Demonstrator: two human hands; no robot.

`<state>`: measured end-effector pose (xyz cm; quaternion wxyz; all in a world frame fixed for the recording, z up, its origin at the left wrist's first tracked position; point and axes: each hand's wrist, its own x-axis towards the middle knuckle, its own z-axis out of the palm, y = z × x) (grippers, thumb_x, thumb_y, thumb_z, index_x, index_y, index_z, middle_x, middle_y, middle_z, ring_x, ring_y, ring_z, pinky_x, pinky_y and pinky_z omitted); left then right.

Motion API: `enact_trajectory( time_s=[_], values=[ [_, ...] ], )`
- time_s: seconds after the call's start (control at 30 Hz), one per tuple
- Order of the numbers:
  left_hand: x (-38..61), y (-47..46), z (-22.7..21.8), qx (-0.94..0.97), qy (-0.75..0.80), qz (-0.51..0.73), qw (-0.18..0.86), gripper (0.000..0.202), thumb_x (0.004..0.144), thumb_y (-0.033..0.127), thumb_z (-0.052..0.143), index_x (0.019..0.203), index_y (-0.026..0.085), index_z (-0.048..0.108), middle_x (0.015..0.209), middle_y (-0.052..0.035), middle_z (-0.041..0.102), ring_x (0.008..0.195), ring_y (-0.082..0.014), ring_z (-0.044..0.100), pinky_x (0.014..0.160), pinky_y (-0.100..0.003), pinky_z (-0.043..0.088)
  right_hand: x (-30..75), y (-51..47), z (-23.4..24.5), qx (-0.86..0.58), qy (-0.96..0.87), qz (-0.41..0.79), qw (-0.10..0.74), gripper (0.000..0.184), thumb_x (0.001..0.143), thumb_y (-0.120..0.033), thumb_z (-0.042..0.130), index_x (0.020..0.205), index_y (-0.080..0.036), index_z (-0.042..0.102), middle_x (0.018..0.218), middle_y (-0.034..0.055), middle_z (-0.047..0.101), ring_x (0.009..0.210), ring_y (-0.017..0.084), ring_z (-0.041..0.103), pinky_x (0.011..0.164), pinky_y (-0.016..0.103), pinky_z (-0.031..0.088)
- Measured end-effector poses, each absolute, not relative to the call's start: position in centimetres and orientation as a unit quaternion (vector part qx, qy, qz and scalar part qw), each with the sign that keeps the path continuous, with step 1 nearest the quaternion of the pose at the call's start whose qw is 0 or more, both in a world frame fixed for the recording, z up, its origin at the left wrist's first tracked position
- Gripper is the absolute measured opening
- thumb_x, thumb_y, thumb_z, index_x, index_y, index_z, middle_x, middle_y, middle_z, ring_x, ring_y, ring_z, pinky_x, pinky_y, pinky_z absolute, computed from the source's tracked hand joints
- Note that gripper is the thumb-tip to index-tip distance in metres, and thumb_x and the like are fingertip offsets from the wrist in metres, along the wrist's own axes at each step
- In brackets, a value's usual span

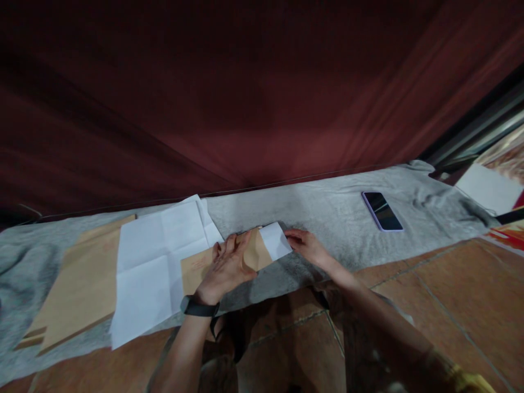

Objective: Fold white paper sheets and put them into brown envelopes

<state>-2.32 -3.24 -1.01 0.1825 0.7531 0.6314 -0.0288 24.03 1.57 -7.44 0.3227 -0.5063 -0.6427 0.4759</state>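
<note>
A brown paper envelope [196, 268] lies lengthwise on the grey cloth. My left hand [229, 266], with a dark band on its wrist, spans the envelope, thumb by the near edge and fingers curled at the far edge. Folded white paper [275, 241] sticks out of the envelope's right end; how far it goes inside is hidden. At that paper's outer edge, the bent fingers of my right hand [308, 248] are closed together. Left of the envelope, and partly beneath it, are white sheets [151, 273] with fold creases.
Larger brown envelopes [88, 273] lie stacked at the far left, partly under the white sheets. A phone [382, 212] in a purple case rests on the grey cloth [327, 204] at right. Dark red fabric [262, 109] rises behind; tiled floor [450, 289] is in front.
</note>
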Motion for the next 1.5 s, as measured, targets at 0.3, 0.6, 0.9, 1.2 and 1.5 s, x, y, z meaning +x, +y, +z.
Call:
enact_trajectory(
  time_s=[0.3, 0.6, 0.9, 1.2, 1.5],
  values=[
    [-2.0, -3.2, -0.8, 0.755, 0.631, -0.023, 0.178, 0.104, 0.071, 0.044, 0.069, 0.159, 0.03, 0.015, 0.151, -0.0116, 0.037, 0.144, -0.033, 0.033, 0.121, -0.055, 0.02, 23.4, 1.2, -7.7, -0.502, -0.677, 0.435, 0.316, 0.029, 0.089, -0.021, 0.056, 0.111, -0.021, 0.075, 0.102, 0.0057, 0.076, 0.087, 0.02, 0.068, 0.081, 0.033, 0.052],
    [-1.5, -3.2, -1.0, 0.762, 0.624, 0.006, 0.173, 0.103, 0.07, 0.04, 0.069, 0.159, 0.027, 0.019, 0.152, -0.0133, 0.039, 0.143, -0.0343, 0.036, 0.12, -0.059, 0.021, 22.3, 0.5, -7.3, -0.492, -0.707, 0.41, 0.299, 0.03, 0.093, -0.018, 0.055, 0.114, -0.021, 0.076, 0.092, 0.004, 0.066, 0.072, 0.013, 0.058, 0.07, 0.027, 0.048],
    [-1.5, -3.1, -1.6, 0.78, 0.603, 0.023, 0.166, 0.105, 0.069, 0.04, 0.072, 0.159, 0.028, 0.02, 0.155, -0.0138, 0.039, 0.143, -0.035, 0.038, 0.12, -0.058, 0.023, 21.5, -0.2, -6.7, -0.473, -0.721, 0.424, 0.278, 0.037, 0.091, -0.013, 0.054, 0.12, -0.022, 0.075, 0.094, 0.0043, 0.067, 0.074, 0.014, 0.061, 0.074, 0.028, 0.05],
    [-1.8, -3.1, -1.9, 0.787, 0.593, 0.041, 0.164, 0.105, 0.071, 0.038, 0.071, 0.16, 0.029, 0.017, 0.153, -0.0122, 0.042, 0.143, -0.033, 0.038, 0.121, -0.058, 0.021, 21.3, -0.3, -6.1, -0.494, -0.703, 0.457, 0.229, 0.045, 0.085, -0.012, 0.053, 0.123, -0.025, 0.074, 0.098, 0.0022, 0.076, 0.082, 0.018, 0.068, 0.078, 0.029, 0.053],
    [-2.3, -2.7, -3.1, 0.791, 0.586, 0.037, 0.171, 0.105, 0.071, 0.041, 0.072, 0.159, 0.032, 0.016, 0.155, -0.0113, 0.039, 0.14, -0.0333, 0.041, 0.12, -0.059, 0.019, 21.4, 0.2, -6.2, -0.443, -0.674, 0.554, 0.209, 0.044, 0.085, -0.009, 0.053, 0.119, -0.025, 0.075, 0.085, -0.0016, 0.072, 0.076, 0.014, 0.063, 0.071, 0.023, 0.048]
  ],
)
